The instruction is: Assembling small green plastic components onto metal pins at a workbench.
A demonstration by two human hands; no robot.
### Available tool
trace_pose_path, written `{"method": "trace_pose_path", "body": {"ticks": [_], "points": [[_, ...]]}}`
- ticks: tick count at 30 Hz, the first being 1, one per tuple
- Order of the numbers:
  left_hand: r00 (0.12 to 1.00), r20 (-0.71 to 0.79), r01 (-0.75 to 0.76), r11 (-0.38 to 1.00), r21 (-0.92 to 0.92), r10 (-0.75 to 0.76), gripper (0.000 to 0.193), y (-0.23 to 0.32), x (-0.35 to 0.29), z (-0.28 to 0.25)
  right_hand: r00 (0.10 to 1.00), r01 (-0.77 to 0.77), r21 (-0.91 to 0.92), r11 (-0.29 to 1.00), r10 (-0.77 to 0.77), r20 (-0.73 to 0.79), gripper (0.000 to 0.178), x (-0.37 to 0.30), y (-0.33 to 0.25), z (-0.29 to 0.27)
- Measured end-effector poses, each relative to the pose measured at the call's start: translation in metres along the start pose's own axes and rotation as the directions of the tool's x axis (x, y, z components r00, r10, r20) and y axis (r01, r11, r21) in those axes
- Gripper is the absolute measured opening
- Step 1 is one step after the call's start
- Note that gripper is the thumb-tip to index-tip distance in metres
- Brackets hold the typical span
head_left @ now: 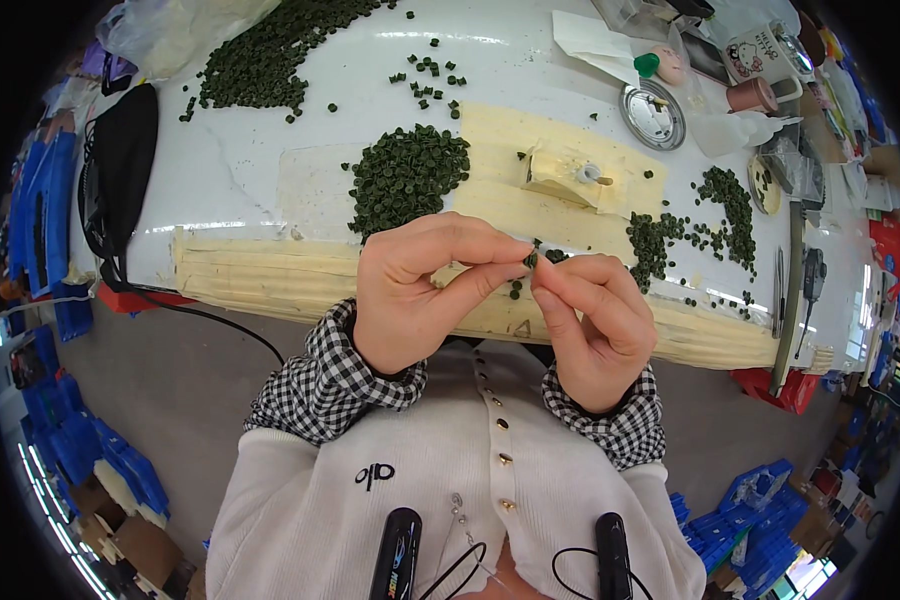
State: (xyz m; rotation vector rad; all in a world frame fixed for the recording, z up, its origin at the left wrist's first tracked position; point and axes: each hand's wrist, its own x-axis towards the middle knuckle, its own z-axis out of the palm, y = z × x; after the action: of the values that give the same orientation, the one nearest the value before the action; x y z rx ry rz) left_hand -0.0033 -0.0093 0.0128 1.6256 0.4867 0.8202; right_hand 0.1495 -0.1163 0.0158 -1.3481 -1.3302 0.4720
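Note:
My left hand [415,290] pinches a small dark green round part [531,259] between thumb and forefinger, above the front edge of the table. From the other side, the thumb and forefinger of my right hand [602,325] close on the same part, so the fingertips of both hands nearly meet. Just beyond my left hand lies a dense pile of dark green parts [407,180] of this kind. A looser scatter of green parts [653,243] is right of my right hand. Ahead of my hands stands a tape-covered block [567,177] with a small white fitting on it.
A bigger green heap [260,60] covers the far left, near a plastic bag [170,35] and a black cloth item [120,170]. At the far right are a round metal tin [653,116], a mug [758,55], a thread spool [751,96] and a screwdriver [812,275].

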Motion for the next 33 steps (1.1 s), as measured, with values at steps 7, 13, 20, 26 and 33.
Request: {"method": "trace_pose_path", "body": {"ticks": [7, 13, 20, 26, 33], "points": [[0.999, 0.031, -0.025, 0.998, 0.055, 0.023, 0.022, 0.0, 0.002, -0.001, 0.999, -0.001, -0.011, 1.0, 0.002, 0.048, 0.029, 0.003, 0.0, -0.005], [0.998, 0.015, 0.055, 0.997, -0.055, -0.054, 0.021, 0.0, 0.002, 0.001, 0.999, -0.009, -0.024, 1.0, 0.01, 0.039, 0.029, 0.005, -0.001, -0.006], [0.997, -0.024, 0.075, 0.988, -0.136, -0.079, 0.019, -0.002, 0.003, 0.003, 0.999, 0.026, -0.039, 0.999, -0.025, 0.03, 0.03, 0.007, 0.0, -0.007], [0.997, -0.021, 0.077, 0.989, -0.126, -0.08, 0.019, -0.002, 0.004, 0.002, 0.999, 0.01, -0.041, 0.999, -0.008, 0.041, 0.03, 0.007, -0.002, -0.007], [0.997, -0.031, 0.069, 0.99, -0.121, -0.073, 0.018, -0.004, 0.004, 0.001, 0.995, 0.033, -0.051, 0.998, -0.037, -0.088, 0.027, 0.007, 0.008, -0.008]]}}
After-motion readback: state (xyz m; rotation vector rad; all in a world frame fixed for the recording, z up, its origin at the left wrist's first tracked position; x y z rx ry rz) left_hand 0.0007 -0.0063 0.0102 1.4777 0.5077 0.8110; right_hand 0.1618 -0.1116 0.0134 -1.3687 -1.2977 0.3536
